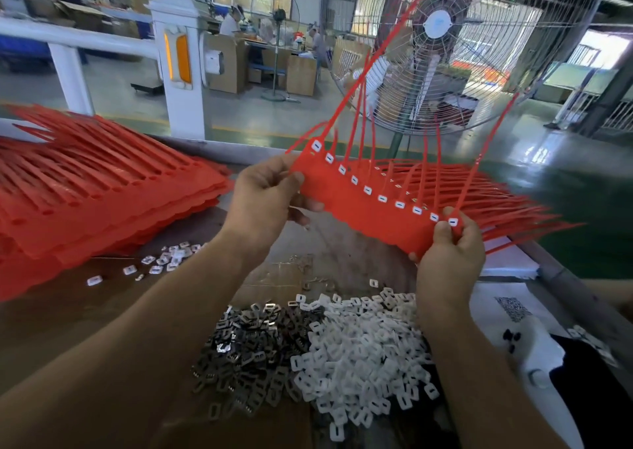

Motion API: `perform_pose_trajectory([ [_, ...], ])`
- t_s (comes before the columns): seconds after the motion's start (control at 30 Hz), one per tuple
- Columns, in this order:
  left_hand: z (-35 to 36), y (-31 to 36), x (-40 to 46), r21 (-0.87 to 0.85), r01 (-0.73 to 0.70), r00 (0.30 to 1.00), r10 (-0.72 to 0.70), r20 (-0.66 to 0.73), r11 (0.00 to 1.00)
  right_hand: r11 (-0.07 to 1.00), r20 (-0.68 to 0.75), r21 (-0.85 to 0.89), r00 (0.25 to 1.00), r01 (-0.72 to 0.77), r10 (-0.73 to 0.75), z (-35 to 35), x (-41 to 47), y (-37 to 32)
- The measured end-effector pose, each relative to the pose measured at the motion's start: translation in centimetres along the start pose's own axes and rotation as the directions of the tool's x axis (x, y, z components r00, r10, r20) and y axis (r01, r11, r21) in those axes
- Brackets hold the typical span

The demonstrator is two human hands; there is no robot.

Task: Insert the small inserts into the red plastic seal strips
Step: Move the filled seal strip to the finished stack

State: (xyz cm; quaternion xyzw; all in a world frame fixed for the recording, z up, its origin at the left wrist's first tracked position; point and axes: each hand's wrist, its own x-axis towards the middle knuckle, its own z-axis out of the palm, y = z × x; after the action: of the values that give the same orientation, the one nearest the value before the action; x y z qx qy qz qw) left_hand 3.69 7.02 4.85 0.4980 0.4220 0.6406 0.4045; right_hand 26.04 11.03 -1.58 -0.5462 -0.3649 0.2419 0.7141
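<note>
Held above the surface (pixel 85 315), the red seal strip sheet (pixel 359 215) was pinched at each end by the left hand (pixel 263 201) and right hand (pixel 448 256), whose thumb should probably press the last white insert (pixel 452 222) squarely flush.

standing fan (pixel 438 37), white post (pixel 178 61), cardboard boxes (pixel 298 73)

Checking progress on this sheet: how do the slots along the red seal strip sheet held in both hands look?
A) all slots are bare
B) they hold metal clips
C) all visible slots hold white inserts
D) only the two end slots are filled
C: the held red seal strip sheet shows a white insert in every slot along its row, from the left hand to the right hand.
</note>
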Motion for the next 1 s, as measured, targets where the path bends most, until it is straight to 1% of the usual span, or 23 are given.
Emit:
perform_pose_trajectory([
  [0.13,0.6,0.2,-0.1,-0.009,-0.043,0.999,0.043,-0.004,0.999,1.000,-0.033,0.029,0.999,0.005,-0.004,0.0,0.1,-0.2],
  [0.27,1.1,0.2,0.7,-0.029,-0.025,1.000,0.025,-0.013,0.999,0.998,-0.043,0.034,0.998,-0.048,0.050,-0.1,0.4,-0.3],
  [0.37,1.5,0.0,1.9,-0.069,0.033,0.999,-0.035,-0.028,0.997,0.997,-0.063,0.049,0.996,-0.052,0.055,-0.2,0.6,-0.3],
  [0.43,2.1,-0.4,2.9,-0.142,0.090,0.996,-0.093,-0.017,0.986,0.998,-0.088,0.050,0.995,-0.048,0.052,-0.1,0.9,-0.2],
  [0.53,2.9,-1.2,3.8,-0.294,0.230,0.972,-0.234,0.023,0.928,0.996,-0.098,0.014,0.991,-0.087,0.088,0.2,1.3,0.1],
  [0.57,2.9,-1.7,3.8,-0.301,0.261,0.964,-0.266,0.026,0.917,0.993,-0.089,0.007,0.989,-0.115,0.115,0.3,1.4,0.2],
  [0.6,2.7,-2.1,3.6,-0.264,0.270,0.961,-0.274,0.020,0.926,0.990,-0.075,0.010,0.987,-0.140,0.140,0.5,1.5,0.2],
  [0.67,1.9,-2.8,2.6,-0.102,0.257,0.966,-0.256,0.015,0.961,0.985,-0.045,0.033,0.984,-0.169,0.170,0.9,1.4,0.2],
  [0.73,0.6,-3.2,1.3,0.015,0.255,0.967,-0.255,0.014,0.967,0.981,-0.010,0.056,0.983,-0.184,0.185,1.2,1.1,0.0],
  [0.83,-1.5,-3.4,-0.6,0.067,0.270,0.962,-0.271,0.015,0.961,0.969,0.034,0.110,0.975,-0.221,0.219,1.1,0.8,-0.5],
  [0.93,-3.3,-2.9,-2.5,0.080,0.258,0.965,-0.261,0.036,0.963,0.934,0.058,0.193,0.954,-0.300,0.294,0.8,0.3,-1.0],
  [1.0,-4.4,-2.4,-3.5,0.084,0.235,0.970,-0.240,0.049,0.968,0.919,0.122,0.179,0.935,-0.352,0.334,0.7,0.0,-1.2],
])
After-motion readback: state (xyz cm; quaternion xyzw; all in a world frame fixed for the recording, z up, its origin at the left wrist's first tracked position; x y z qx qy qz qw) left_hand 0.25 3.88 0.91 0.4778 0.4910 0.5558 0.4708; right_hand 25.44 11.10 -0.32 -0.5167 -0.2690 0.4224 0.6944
